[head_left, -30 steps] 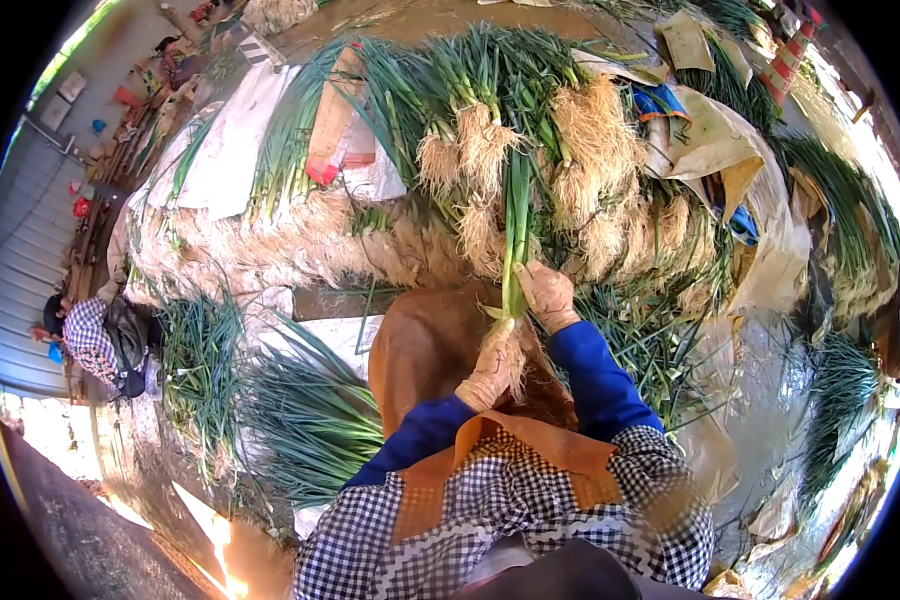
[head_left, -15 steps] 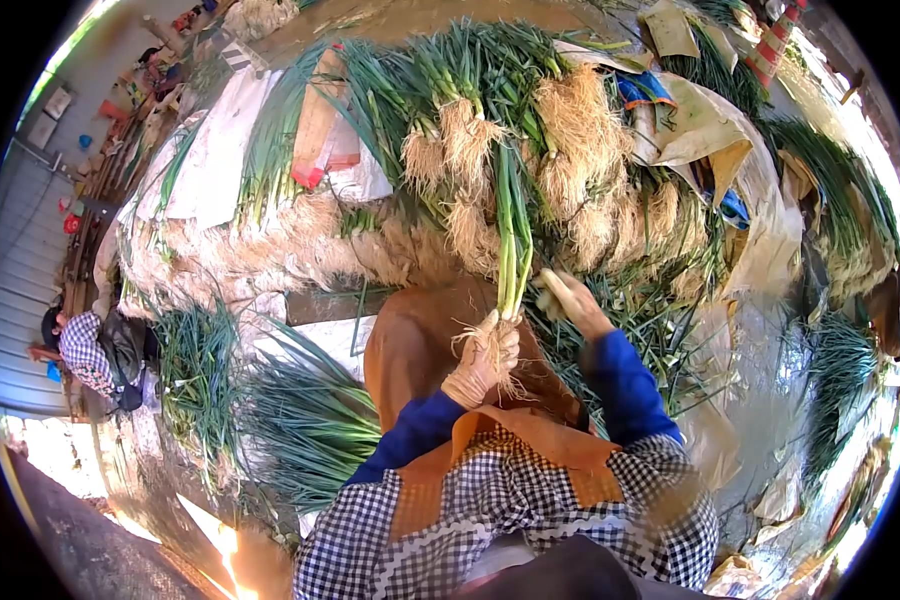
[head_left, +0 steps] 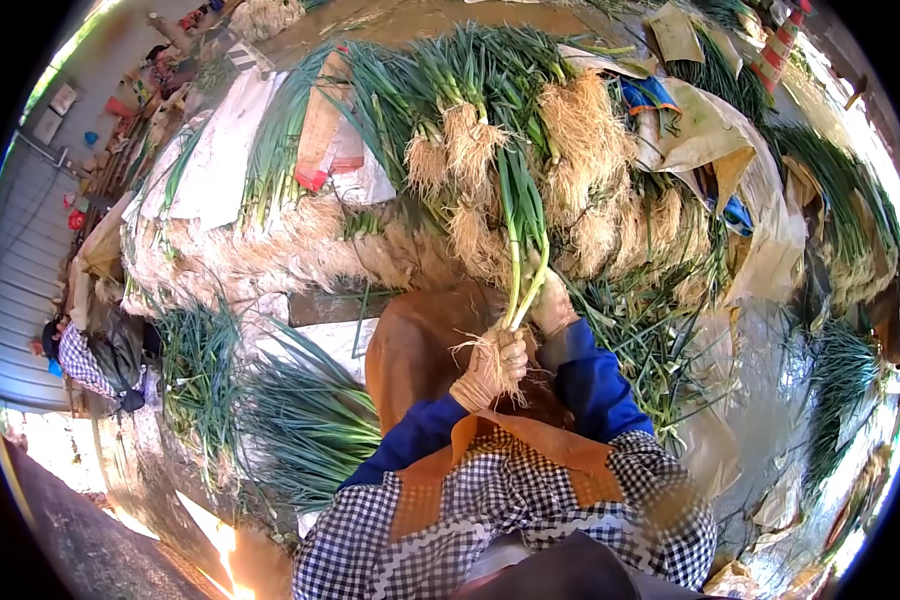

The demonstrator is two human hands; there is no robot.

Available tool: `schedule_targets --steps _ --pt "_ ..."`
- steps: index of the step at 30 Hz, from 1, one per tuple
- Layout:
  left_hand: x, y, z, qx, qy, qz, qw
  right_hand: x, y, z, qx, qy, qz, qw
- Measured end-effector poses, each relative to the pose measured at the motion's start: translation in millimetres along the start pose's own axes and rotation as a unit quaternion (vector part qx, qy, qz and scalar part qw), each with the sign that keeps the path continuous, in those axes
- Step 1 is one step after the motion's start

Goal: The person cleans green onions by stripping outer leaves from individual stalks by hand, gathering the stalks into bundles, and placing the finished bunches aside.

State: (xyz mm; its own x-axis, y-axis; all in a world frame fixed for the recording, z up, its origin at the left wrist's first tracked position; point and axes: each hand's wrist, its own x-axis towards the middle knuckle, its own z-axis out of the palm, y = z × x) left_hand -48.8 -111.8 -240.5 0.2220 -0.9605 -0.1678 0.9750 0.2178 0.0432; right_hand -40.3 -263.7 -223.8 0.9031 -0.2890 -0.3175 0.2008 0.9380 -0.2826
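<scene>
My left hand (head_left: 495,366) is closed around the root ends of a few green onions (head_left: 515,265), in front of my brown apron (head_left: 410,335). Their pale stems rise away from me and the green leaves lean toward the heap. Thin roots poke out around my fingers. On the right side, my right hand (head_left: 552,303) has its fingers closed at one stem, which bows out toward it. Part of those fingers is hidden behind the stem. Just beyond is a big heap of green onions (head_left: 470,60) with shaggy roots (head_left: 585,140) facing me.
A fanned pile of green onions (head_left: 310,430) lies on my left, and loose leaves (head_left: 640,350) litter the ground on my right. White sacking (head_left: 225,150) and a tan sheet (head_left: 760,200) partly cover the heap. Another person (head_left: 85,355) is at far left.
My right hand has moved in leftward onto a stem, pulling it to the right so the stems spread apart. Fewer stems show above my left hand, which stays nearly in place.
</scene>
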Motion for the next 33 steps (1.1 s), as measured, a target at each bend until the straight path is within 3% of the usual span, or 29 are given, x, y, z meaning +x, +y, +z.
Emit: schedule_targets --steps 1,3,5,7,8,10,11,12,13,14,16,17,18,19,20,22,23,24,25,26,28,30,31,32,33 --pt "2.2 0.6 -4.1 -0.03 -0.016 0.006 0.999 -19.2 -2.2 3.1 -0.209 -0.008 0.014 0.978" --pt "3.3 3.9 -2.9 -0.041 -0.027 0.021 0.999 -49.2 1.8 -10.2 -0.467 -0.045 0.027 0.883" --pt "4.3 5.9 -8.1 -0.055 -0.042 0.029 0.997 -68.8 -0.4 -41.8 -0.54 -0.035 0.063 0.839" --pt "4.9 5.8 -1.7 -0.054 -0.037 0.035 0.997 -77.0 -31.3 -101.4 -0.812 -0.018 0.104 0.574" --pt "5.0 4.5 0.3 -0.05 -0.034 0.042 0.997 -78.0 -46.3 -133.1 -0.963 -0.038 0.1 0.246" --pt "10.8 5.8 -6.3 -0.044 -0.035 0.033 0.998 -80.4 -66.1 -107.9 -0.935 0.079 0.127 0.322" --pt "13.0 4.5 -11.2 -0.032 -0.04 0.034 0.998 -78.1 -66.3 -88.6 -0.876 0.021 -0.025 0.482" --pt "12.1 0.5 -14.3 -0.021 -0.042 0.033 0.998 -63.9 -56.5 -75.9 -0.752 -0.106 -0.268 0.593" --pt "10.3 -4.7 -9.2 0.046 -0.011 0.071 0.996 -59.2 -45.2 -37.0 -0.63 -0.105 -0.212 0.74" --pt "11.6 -5.1 -11.1 0.047 -0.011 0.071 0.996 -52.8 -32.7 -12.3 -0.566 -0.092 -0.152 0.805" --pt "12.1 -1.6 -16.8 0.051 0.051 0.044 0.996 -29.9 -12.0 -28.9 -0.666 -0.146 -0.187 0.707" --pt "8.8 -8.2 12.7 0.085 0.173 0.135 0.972 -36.8 -4.4 -21.7 -0.755 -0.125 -0.235 0.599" --pt "13.9 -8.5 11.1 0.084 0.174 0.14 0.971 -47.8 1.2 -15.7 -0.829 -0.099 -0.276 0.476" --pt "20.1 -9.9 8.7 0.065 0.227 0.158 0.959 -40.1 11.3 -35.0 -0.824 -0.053 -0.346 0.446" --pt "23.5 -11.9 4.5 0.046 0.279 0.172 0.944 -49.2 7.8 -28.1 -0.826 -0.053 -0.342 0.446" --pt "19.6 -14.5 -0.6 0.024 0.247 0.156 0.956 -75.4 -4.0 -2.7 -0.916 -0.155 -0.305 0.211" --pt "18.1 -7.4 -0.4 0.023 0.222 0.144 0.964 -85.6 -6.3 -6.8 -0.951 -0.199 -0.193 0.14" --pt "19.1 2.1 0.6 0.021 0.195 0.135 0.971 -104.6 -15.3 0.6 -0.939 -0.303 -0.075 0.142" --pt "19.0 12.5 3.6 0.058 0.215 0.167 0.961 -120.9 -20.7 -37.5 -0.91 -0.358 -0.072 0.196" --pt "16.9 23.2 0.3 0.065 0.171 0.149 0.972 -131.0 -33.9 -76.8 -0.875 -0.41 -0.07 0.248" --pt "21.4 13.6 19.8 0.185 0.296 0.227 0.909 -124.8 -78.2 -93.0 -0.97 -0.192 0.126 0.085" --pt "29.0 4.3 -1.0 0.172 0.25 0.264 0.916 -113.2 -91.6 -85.8 -0.963 -0.078 -0.113 0.231" --pt "33.7 0.0 -11.0 0.129 0.222 0.285 0.924 -105.0 -84.6 -39.1 -0.919 -0.082 -0.156 0.354" --pt "33.8 -7.5 10.8 0.146 0.221 0.32 0.91 -92.9 -73.1 -17.8 -0.86 -0.016 -0.165 0.482" --pt "30.1 -10.7 5.3 0.176 0.186 0.306 0.917 -81.3 -64.1 -2.4 -0.816 -0.028 -0.173 0.55"
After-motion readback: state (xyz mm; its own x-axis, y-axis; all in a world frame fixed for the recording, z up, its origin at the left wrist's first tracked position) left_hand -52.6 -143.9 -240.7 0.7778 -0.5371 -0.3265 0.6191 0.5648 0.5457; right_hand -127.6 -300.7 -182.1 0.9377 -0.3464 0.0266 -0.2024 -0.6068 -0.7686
